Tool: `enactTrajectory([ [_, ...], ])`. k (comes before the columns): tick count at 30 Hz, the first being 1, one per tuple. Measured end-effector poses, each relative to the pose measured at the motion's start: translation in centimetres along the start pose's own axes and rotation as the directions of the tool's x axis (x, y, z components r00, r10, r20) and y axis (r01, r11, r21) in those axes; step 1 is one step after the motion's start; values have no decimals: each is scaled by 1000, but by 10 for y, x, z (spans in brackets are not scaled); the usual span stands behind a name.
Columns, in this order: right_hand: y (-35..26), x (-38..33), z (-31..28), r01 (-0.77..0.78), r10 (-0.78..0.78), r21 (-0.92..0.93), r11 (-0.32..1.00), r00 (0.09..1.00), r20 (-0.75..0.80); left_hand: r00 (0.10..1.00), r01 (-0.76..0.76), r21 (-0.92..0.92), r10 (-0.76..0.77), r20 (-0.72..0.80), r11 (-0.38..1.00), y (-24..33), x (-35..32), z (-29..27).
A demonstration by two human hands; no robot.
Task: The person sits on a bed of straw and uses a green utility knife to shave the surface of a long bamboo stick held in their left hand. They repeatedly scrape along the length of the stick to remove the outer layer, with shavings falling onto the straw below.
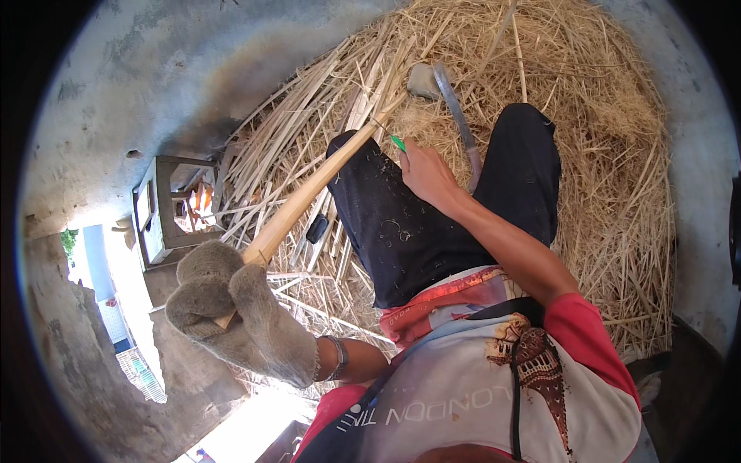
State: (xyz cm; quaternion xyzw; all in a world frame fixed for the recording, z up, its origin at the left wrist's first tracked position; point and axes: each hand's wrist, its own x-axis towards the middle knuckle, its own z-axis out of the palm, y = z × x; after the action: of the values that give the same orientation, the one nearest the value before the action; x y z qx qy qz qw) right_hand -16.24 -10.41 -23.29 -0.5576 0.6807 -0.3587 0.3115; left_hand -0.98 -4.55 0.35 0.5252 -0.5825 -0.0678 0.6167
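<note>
Over heaped dry straw (pixel 602 154), woolly-gloved left hand (pixel 231 309) gripping smooth bamboo pole (pixel 309 193)

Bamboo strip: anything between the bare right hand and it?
Nothing visible. The right hand rests on the knee with its fingertips at the bamboo strip, beside a green-tipped tool. The gloved left hand grips the strip's near end.

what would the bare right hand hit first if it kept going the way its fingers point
The right hand rests on the black-trousered knee, fingers pointing up-frame. Straight on, it would probably first meet the bamboo stick crossing just ahead, then the heap of bamboo strips; depth is hard to judge.
</note>
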Motion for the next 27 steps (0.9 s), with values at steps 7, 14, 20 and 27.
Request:
enactTrajectory([
  [7,23,10,16,13,-16,-50,999,998,-59,1000,-4,-47,4,-12,999,1,3,6],
  [14,32,6,19,-49,40,-132,990,997,-65,1000,-24,48,24,-15,999,0,2,-2],
  [20,27,13,27,-46,44,-34,998,998,-39,1000,-29,-27,29,4,999,-4,4,5],
  [27,28,23,19,-3,4,-111,994,1000,9,999,-31,-36,31,10,999,-5,6,3],
])
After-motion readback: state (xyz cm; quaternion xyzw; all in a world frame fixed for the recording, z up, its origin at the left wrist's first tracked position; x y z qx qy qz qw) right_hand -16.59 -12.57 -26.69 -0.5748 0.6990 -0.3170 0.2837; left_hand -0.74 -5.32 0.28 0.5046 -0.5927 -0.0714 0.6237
